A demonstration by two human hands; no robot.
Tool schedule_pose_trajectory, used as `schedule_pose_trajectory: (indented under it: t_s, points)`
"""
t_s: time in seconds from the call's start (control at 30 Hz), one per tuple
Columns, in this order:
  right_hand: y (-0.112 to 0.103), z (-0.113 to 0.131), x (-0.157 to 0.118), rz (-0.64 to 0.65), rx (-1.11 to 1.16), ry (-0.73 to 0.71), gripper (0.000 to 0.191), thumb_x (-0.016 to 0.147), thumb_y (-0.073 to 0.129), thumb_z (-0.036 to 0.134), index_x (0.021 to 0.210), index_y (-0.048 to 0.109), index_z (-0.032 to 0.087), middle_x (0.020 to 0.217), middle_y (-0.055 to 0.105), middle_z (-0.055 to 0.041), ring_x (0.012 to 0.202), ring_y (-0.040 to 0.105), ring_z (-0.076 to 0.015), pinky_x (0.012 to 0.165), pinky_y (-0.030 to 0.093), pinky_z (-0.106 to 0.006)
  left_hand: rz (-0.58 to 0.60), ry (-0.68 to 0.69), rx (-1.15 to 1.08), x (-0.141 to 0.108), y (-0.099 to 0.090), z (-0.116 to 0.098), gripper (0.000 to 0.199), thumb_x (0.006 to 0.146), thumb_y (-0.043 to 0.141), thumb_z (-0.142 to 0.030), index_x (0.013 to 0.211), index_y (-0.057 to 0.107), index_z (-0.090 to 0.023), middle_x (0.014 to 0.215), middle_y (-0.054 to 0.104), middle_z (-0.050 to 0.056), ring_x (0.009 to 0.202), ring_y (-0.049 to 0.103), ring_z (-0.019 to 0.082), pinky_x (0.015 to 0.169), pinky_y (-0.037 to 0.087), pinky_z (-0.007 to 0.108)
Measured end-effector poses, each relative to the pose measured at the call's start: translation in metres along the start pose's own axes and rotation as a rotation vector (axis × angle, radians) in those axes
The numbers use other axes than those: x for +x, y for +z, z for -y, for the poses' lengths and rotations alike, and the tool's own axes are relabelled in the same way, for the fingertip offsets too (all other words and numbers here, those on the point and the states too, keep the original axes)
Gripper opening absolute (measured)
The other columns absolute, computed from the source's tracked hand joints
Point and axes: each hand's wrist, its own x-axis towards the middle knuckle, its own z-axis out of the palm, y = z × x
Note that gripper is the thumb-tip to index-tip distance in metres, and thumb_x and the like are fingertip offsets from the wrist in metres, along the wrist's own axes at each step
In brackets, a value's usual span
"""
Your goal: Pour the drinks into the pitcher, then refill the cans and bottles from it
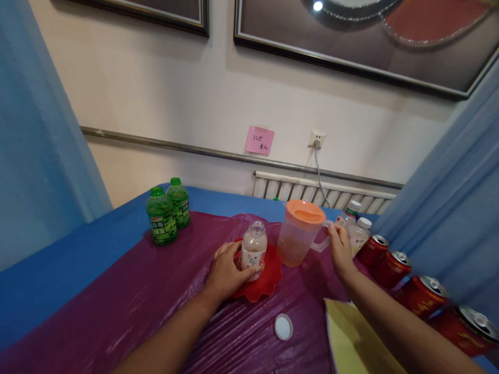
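My left hand is wrapped round a small clear bottle with a printed label and no cap on its mouth. The bottle is upright over a red scalloped plate. To its right, a translucent pitcher with an orange lid stands upright, some liquid low inside it. My right hand closes on the pitcher's handle, its fingers partly hidden. A white bottle cap lies inside up on the purple plastic sheet, nearer to me.
Two green bottles stand at the left. Along the right are two white-capped bottles and several red cans. A yellow cloth lies under my right forearm. Behind the table are a radiator and a plugged-in cord.
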Motion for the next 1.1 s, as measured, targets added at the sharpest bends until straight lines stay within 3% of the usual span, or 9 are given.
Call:
schedule_pose_trajectory:
  t_s: [0.1, 0.17, 0.27, 0.33, 0.5, 0.7, 0.8, 0.93, 1.1]
  points:
    - [-0.016, 0.013, -0.037, -0.039, -0.149, -0.235, 0.044, 0.083, 0.067, 0.053, 0.112, 0.059, 0.020, 0.121, 0.061, -0.0108, 0.114, 0.057, -0.0266, 0.095, 0.047, -0.043, -0.003, -0.024, -0.022, 0.001, -0.001, -0.001, 0.062, 0.063, 0.084, -0.043, 0.118, 0.068, -0.018, 0.117, 0.068, 0.011, 0.111, 0.062, 0.033, 0.101, 0.046, 0.047]
    - [-0.025, 0.022, -0.072, 0.188, -0.255, -0.379, 0.030, 0.089, 0.064, 0.040, 0.112, 0.061, 0.022, 0.116, 0.065, -0.0103, 0.108, 0.061, -0.0261, 0.091, 0.050, -0.042, -0.009, -0.033, -0.042, 0.003, -0.002, -0.001, 0.061, 0.064, 0.083, -0.045, 0.117, 0.068, -0.018, 0.115, 0.068, 0.011, 0.109, 0.063, 0.033, 0.099, 0.047, 0.046]
    - [-0.031, 0.035, -0.121, 0.720, -0.357, -0.326, 0.022, 0.089, 0.067, 0.032, 0.109, 0.064, 0.026, 0.105, 0.070, -0.0074, 0.093, 0.066, -0.0244, 0.079, 0.055, -0.037, -0.020, -0.041, -0.059, 0.004, -0.003, -0.002, 0.060, 0.063, 0.083, -0.045, 0.114, 0.069, -0.018, 0.113, 0.069, 0.011, 0.107, 0.064, 0.033, 0.097, 0.048, 0.045]
    - [-0.030, 0.041, -0.142, 0.951, -0.443, -0.272, 0.026, 0.084, 0.074, 0.033, 0.109, 0.066, 0.028, 0.105, 0.071, -0.0064, 0.091, 0.067, -0.0259, 0.079, 0.055, -0.037, -0.026, -0.047, -0.059, 0.005, -0.003, -0.002, 0.060, 0.062, 0.084, -0.044, 0.114, 0.069, -0.018, 0.113, 0.069, 0.011, 0.107, 0.064, 0.033, 0.097, 0.048, 0.045]
    - [-0.021, 0.040, -0.155, 1.129, -0.619, -0.248, 0.019, 0.079, 0.074, 0.029, 0.097, 0.068, 0.026, 0.098, 0.071, -0.0048, 0.090, 0.066, -0.0275, 0.082, 0.054, -0.040, -0.032, -0.053, -0.072, 0.004, -0.005, -0.005, 0.059, 0.061, 0.084, -0.045, 0.112, 0.070, -0.019, 0.113, 0.069, 0.010, 0.106, 0.065, 0.032, 0.096, 0.049, 0.046]
    - [-0.004, 0.060, -0.135, 0.957, -0.398, -0.459, 0.055, 0.083, 0.065, 0.020, 0.136, 0.061, 0.033, 0.105, 0.068, -0.0078, 0.091, 0.066, -0.0276, 0.079, 0.057, -0.041, -0.032, -0.039, -0.053, 0.003, -0.005, -0.008, 0.057, 0.063, 0.083, -0.044, 0.112, 0.070, -0.019, 0.112, 0.070, 0.009, 0.106, 0.065, 0.032, 0.095, 0.051, 0.045]
    - [0.023, 0.089, -0.102, 0.819, -0.159, -0.450, 0.038, 0.095, 0.056, 0.023, 0.132, 0.062, 0.031, 0.106, 0.064, -0.0067, 0.094, 0.064, -0.0216, 0.083, 0.055, -0.037, -0.018, -0.012, -0.033, 0.002, -0.004, -0.008, 0.058, 0.062, 0.085, -0.042, 0.113, 0.070, -0.019, 0.113, 0.070, 0.009, 0.107, 0.065, 0.032, 0.096, 0.051, 0.045]
    - [0.073, 0.104, -0.067, 0.536, 0.263, -0.223, 0.023, 0.091, 0.068, 0.035, 0.111, 0.061, 0.025, 0.100, 0.066, -0.0032, 0.091, 0.064, -0.0173, 0.085, 0.053, -0.032, 0.007, 0.010, -0.009, -0.002, -0.007, -0.011, 0.061, 0.062, 0.085, -0.041, 0.117, 0.070, -0.020, 0.118, 0.069, 0.010, 0.113, 0.063, 0.034, 0.101, 0.049, 0.047]
    - [0.108, 0.081, -0.073, 0.392, 0.628, 0.046, 0.030, 0.083, 0.078, 0.039, 0.092, 0.054, 0.023, 0.096, 0.068, -0.0015, 0.090, 0.066, -0.0164, 0.086, 0.054, -0.033, 0.027, 0.076, 0.001, -0.007, -0.010, -0.012, 0.066, 0.061, 0.087, -0.046, 0.121, 0.070, -0.024, 0.119, 0.069, 0.010, 0.115, 0.061, 0.034, 0.103, 0.048, 0.047]
